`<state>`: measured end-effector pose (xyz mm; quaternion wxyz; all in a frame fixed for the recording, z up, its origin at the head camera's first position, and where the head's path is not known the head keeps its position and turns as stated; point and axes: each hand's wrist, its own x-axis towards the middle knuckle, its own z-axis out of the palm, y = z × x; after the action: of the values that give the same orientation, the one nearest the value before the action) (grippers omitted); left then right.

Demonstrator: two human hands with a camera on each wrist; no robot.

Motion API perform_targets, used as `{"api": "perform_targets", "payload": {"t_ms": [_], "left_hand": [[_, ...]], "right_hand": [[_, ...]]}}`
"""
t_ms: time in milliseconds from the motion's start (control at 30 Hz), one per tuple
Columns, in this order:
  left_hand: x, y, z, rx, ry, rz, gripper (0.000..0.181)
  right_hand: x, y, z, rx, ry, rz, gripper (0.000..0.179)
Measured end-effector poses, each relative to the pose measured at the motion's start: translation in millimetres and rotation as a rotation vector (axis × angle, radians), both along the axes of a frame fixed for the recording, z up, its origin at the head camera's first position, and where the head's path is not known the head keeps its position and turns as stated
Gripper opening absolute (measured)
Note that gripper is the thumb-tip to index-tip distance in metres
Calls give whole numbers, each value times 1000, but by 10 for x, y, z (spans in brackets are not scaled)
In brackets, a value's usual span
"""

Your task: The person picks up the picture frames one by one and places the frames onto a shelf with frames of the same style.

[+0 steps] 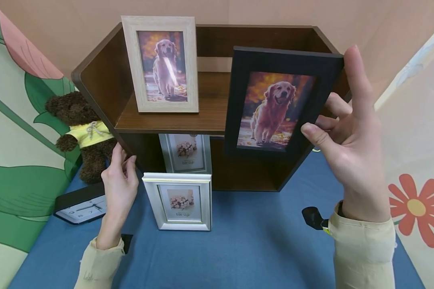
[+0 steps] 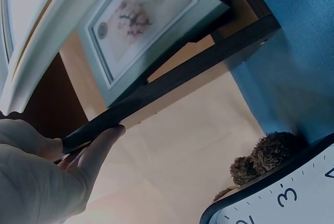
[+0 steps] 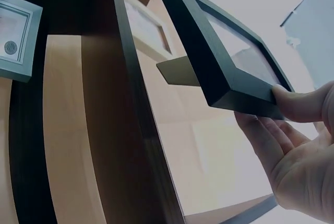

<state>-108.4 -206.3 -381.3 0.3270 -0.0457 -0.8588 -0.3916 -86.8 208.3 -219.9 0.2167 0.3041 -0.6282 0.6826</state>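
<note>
My right hand (image 1: 361, 140) pinches a black picture frame (image 1: 289, 162) by its right edge, thumb in front and fingers behind. The frame holds a dog photo and is tilted before the right of the upper shelf. In the right wrist view its back stand (image 3: 180, 71) sticks out, and the frame is apart from the shelf's side panel. My left hand (image 1: 121, 184) grips the left side edge of the brown wooden shelf (image 1: 217, 126), thumb and fingers on either side of the panel (image 2: 172, 80). A cream picture frame (image 1: 168, 107) with a dog photo stands on the upper shelf's left.
A silver picture frame (image 1: 177, 225) stands on the blue cloth (image 1: 238, 249) before the shelf; a grey-green one (image 1: 207, 154) is in the lower compartment. Left of the shelf are a brown teddy bear (image 1: 92, 134) and a dark-cased clock (image 1: 83, 206). Patterned walls border both sides.
</note>
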Motion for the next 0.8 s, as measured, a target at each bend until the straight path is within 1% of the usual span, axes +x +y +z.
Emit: {"api": "perform_targets", "payload": {"t_ms": [133, 267, 433, 633, 800], "left_hand": [[-1, 0, 1, 0, -2, 1, 49], [0, 0, 0, -2, 1, 4, 49], [5, -5, -5, -5, 0, 4, 49], [9, -12, -8, -2, -2, 9, 48], [2, -9, -4, 2, -4, 4, 48]], "right_hand": [[-71, -35, 60, 27, -10, -15, 93], [-154, -64, 115, 64, 1, -40, 92], [-249, -108, 161, 84, 10, -60, 90], [-342, -175, 182, 97, -24, -94, 89], [-455, -185, 154, 130, -6, -126, 87]]}}
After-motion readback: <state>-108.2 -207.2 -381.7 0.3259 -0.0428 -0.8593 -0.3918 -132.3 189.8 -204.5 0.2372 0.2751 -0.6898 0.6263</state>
